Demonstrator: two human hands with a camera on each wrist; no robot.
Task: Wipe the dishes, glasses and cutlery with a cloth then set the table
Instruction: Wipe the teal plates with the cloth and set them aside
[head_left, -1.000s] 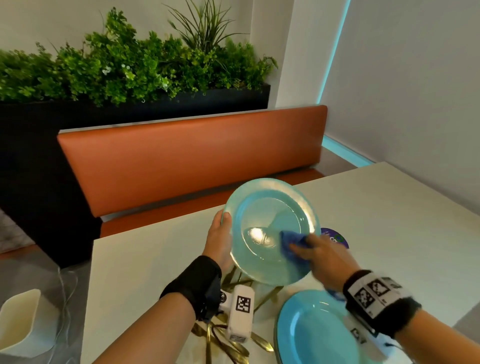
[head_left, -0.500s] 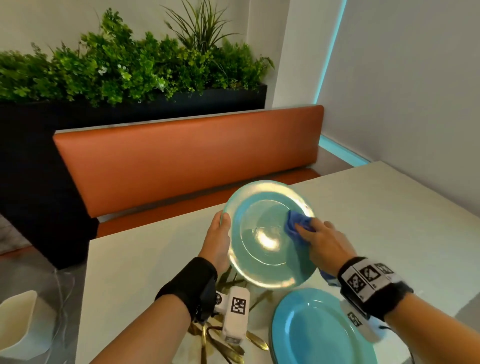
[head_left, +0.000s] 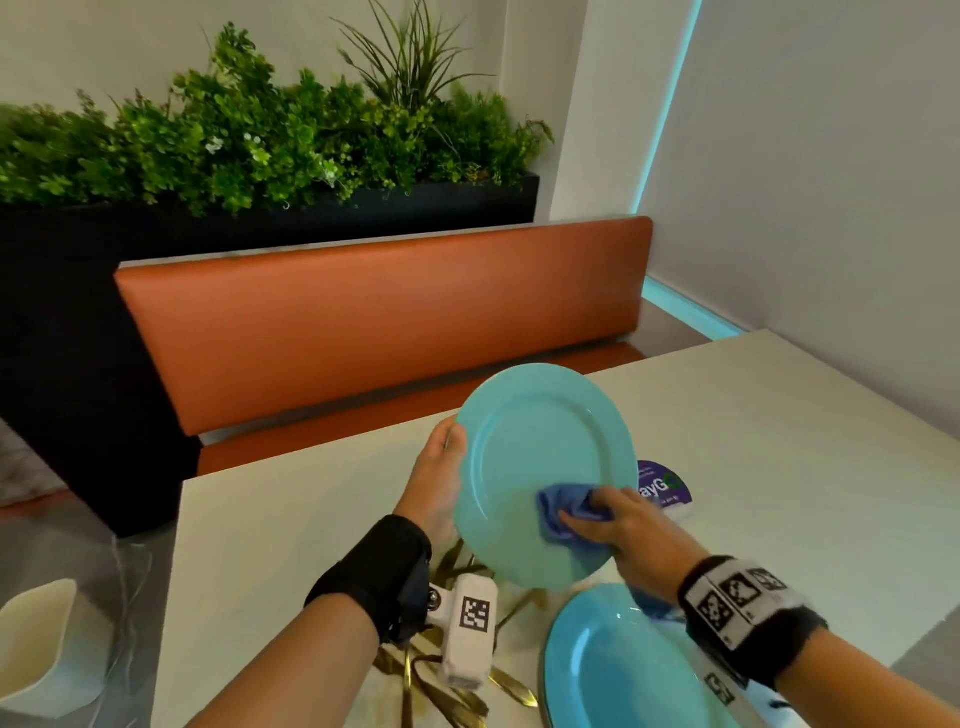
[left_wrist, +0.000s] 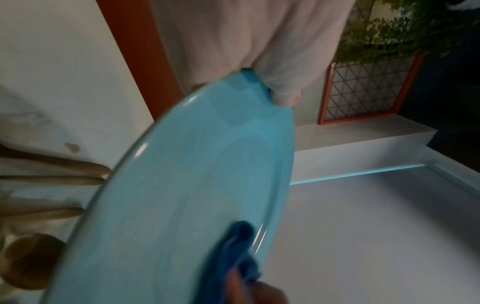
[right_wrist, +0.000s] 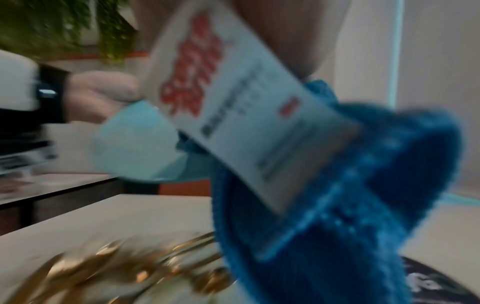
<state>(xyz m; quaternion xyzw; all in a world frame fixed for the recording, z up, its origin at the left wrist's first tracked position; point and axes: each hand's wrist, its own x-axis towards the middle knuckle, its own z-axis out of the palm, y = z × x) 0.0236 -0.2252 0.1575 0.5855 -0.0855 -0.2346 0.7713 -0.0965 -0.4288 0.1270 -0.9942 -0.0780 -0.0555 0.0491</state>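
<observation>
My left hand (head_left: 441, 467) grips the left rim of a light blue plate (head_left: 535, 441), held tilted above the table (head_left: 291, 519). My right hand (head_left: 608, 519) holds a bunched blue cloth (head_left: 563, 506) and presses it on the plate's lower face. In the left wrist view the plate (left_wrist: 187, 195) fills the middle with the cloth (left_wrist: 233, 253) low on it. The right wrist view is blurred; the cloth (right_wrist: 350, 205) with its white tag (right_wrist: 233, 102) hangs close to the lens. Gold cutlery (head_left: 457, 691) lies in a heap under the held plate. A second blue plate (head_left: 623, 670) lies flat at the near edge.
A purple round sticker (head_left: 665, 486) sits on the table right of the plates. An orange bench (head_left: 384, 322) and a dark planter with green plants (head_left: 260, 130) stand beyond the far edge. A white chair (head_left: 31, 644) is at the lower left. A wall bounds the right.
My right hand with the cloth has swept from the plate's right rim down to its lower part. The plate has tilted a little more toward me in the left hand.
</observation>
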